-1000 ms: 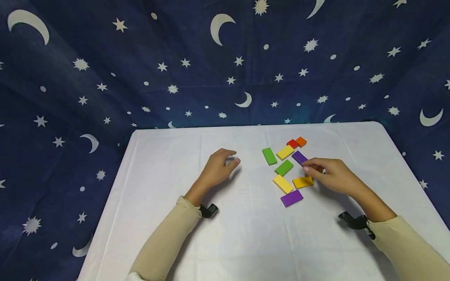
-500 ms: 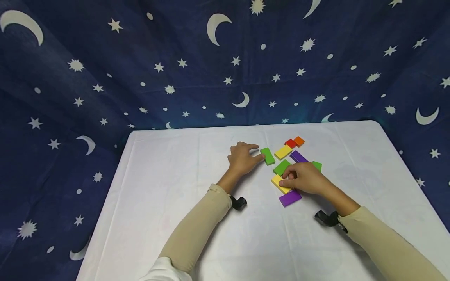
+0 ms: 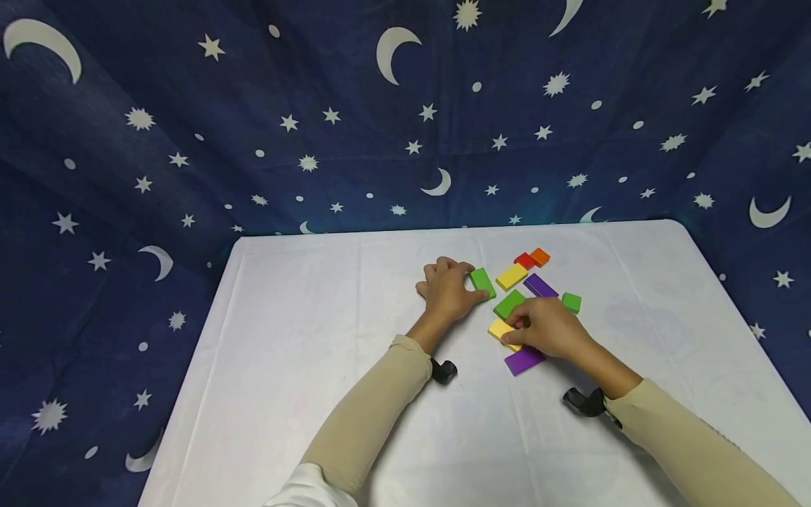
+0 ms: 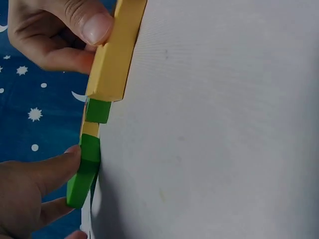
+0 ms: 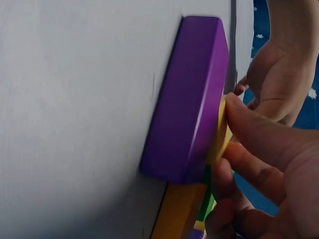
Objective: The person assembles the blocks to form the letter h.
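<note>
Near the middle of the table, my left hand (image 3: 448, 290) pinches a green block (image 3: 483, 282) between thumb and fingers; the left wrist view shows the same green block (image 4: 83, 172) with the thumb on one side. My right hand (image 3: 552, 328) holds a yellow block (image 3: 499, 329) by thumb and fingertips, and this yellow block (image 4: 115, 55) lies on the cloth. Right below it in the head view is a purple block (image 3: 524, 360). A second green block (image 3: 509, 304) lies between the hands. An amber block (image 5: 177, 211), seen in the right wrist view, is hidden by my right hand in the head view.
Farther back lie another yellow block (image 3: 511, 277), a red block (image 3: 525, 260), an orange block (image 3: 540, 257) and a second purple block (image 3: 541, 284). A short green block (image 3: 571, 303) sits beyond my right hand. The white-covered table (image 3: 304, 338) meets a dark starry curtain (image 3: 317, 84).
My left hand has come right and taken hold of the green block. My right hand has moved left from the farther purple block to the yellow one, uncovering the short green block.
</note>
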Available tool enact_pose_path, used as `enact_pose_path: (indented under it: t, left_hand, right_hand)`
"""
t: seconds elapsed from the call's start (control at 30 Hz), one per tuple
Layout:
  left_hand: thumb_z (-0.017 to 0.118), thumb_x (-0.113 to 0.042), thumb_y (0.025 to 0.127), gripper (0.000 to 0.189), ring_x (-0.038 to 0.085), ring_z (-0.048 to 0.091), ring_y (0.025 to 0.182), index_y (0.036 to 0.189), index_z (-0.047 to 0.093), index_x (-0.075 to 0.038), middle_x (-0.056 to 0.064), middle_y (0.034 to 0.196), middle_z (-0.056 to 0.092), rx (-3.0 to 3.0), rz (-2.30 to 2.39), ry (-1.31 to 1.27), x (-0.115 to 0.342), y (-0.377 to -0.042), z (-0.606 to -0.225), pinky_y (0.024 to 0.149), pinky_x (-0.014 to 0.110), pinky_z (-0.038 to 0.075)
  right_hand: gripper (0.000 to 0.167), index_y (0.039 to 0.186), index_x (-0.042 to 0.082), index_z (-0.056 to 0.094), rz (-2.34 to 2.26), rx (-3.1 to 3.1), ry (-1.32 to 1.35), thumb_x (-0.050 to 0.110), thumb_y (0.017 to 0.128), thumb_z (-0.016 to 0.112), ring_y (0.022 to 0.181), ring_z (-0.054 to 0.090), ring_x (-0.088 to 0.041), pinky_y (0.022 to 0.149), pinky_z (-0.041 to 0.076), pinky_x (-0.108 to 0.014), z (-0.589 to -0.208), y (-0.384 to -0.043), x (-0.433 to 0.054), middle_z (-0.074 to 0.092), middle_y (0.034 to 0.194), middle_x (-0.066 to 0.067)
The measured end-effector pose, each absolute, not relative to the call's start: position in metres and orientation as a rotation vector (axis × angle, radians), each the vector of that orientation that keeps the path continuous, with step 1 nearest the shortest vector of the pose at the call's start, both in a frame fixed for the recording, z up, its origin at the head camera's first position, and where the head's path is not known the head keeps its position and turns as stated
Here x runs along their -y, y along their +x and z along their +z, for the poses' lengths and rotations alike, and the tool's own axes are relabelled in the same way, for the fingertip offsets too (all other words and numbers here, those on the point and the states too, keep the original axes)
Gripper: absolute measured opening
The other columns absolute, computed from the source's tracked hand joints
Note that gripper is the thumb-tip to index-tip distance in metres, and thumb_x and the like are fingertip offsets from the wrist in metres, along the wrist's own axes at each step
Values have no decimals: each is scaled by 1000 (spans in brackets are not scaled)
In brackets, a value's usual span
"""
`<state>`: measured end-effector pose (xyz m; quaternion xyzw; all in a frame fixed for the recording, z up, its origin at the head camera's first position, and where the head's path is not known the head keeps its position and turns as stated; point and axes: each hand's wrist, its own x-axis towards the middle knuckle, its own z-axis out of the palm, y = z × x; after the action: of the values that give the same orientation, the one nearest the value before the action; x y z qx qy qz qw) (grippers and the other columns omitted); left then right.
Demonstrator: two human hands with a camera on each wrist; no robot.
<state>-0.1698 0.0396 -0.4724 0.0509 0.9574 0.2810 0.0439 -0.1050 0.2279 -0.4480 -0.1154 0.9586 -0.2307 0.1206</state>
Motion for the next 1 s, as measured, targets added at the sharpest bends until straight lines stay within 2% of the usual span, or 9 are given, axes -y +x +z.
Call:
enact_pose_path:
  t: [0.1, 0.2, 0.27, 0.37, 0.43, 0.57, 0.7, 0.87, 1.0]
  left_hand:
    - [87, -42, 81, 54, 25, 53, 113, 127, 67, -21, 1, 120, 67, -2919, 908, 224, -35, -168, -471, 87, 49, 36]
    - [85, -27, 84, 47, 21, 62, 98, 123, 62, -17, 1, 103, 72, -2893, 1002, 345, -25, -168, -469, 87, 43, 43]
    - [83, -17, 86, 40, 17, 63, 86, 120, 60, -15, 2, 95, 71, -2855, 1112, 417, -15, -168, -467, 82, 35, 48]
    - [78, -9, 89, 33, 12, 62, 75, 118, 61, -13, 4, 93, 70, -2729, 1321, 417, 3, -171, -465, 70, 25, 51]
    - [76, -7, 90, 35, 11, 63, 74, 121, 62, -10, 6, 95, 69, -2582, 1479, 338, 18, -172, -463, 68, 24, 55]
    - [74, -4, 91, 47, 18, 69, 80, 135, 57, -6, 9, 101, 61, -2236, 1721, 126, 47, -171, -459, 73, 32, 63]
    - [71, -5, 94, 42, 21, 69, 87, 133, 58, -6, 9, 101, 57, -2085, 1778, 20, 74, -164, -458, 79, 37, 63]
    - [70, -7, 95, 32, 20, 68, 86, 126, 63, -7, 10, 100, 61, -2090, 1705, -5, 99, -146, -463, 77, 36, 63]
    - [71, -8, 94, 29, 19, 70, 85, 123, 64, -7, 11, 98, 66, -2126, 1626, 24, 110, -132, -469, 75, 34, 62]
  right_hand:
    - [27, 92, 13, 81, -673, -2826, -340, 30, 75, 92, 73, 58, -13, 64, 44, -30, -448, -102, -224, 70, 75, 6]
    - [28, 94, 13, 79, -684, -2833, -353, 27, 74, 93, 73, 58, -13, 65, 45, -30, -449, -101, -221, 69, 75, 7]
    - [31, 98, 13, 78, -710, -2827, -379, 26, 74, 93, 71, 57, -12, 65, 45, -29, -450, -101, -220, 66, 75, 7]
    - [36, 106, 12, 78, -754, -2801, -409, 23, 75, 92, 70, 53, -12, 63, 42, -27, -451, -103, -218, 62, 75, 6]
    - [41, 114, 11, 76, -796, -2765, -413, 22, 78, 90, 70, 52, -12, 60, 41, -26, -451, -106, -216, 60, 77, 5]
    - [52, 131, 12, 69, -945, -2672, -350, 19, 82, 86, 69, 54, -15, 56, 44, -26, -448, -116, -213, 61, 85, -1]
    - [56, 139, 18, 62, -1130, -2564, -248, 22, 87, 82, 70, 58, -21, 58, 48, -28, -443, -130, -206, 62, 96, -7]
    - [45, 135, 22, 62, -1342, -2372, -69, 28, 93, 77, 81, 66, -27, 72, 59, -33, -441, -145, -192, 60, 107, -12]
    - [47, 139, 22, 57, -1515, -2192, 64, 21, 95, 74, 97, 70, -29, 84, 61, -37, -443, -157, -182, 57, 115, -16]
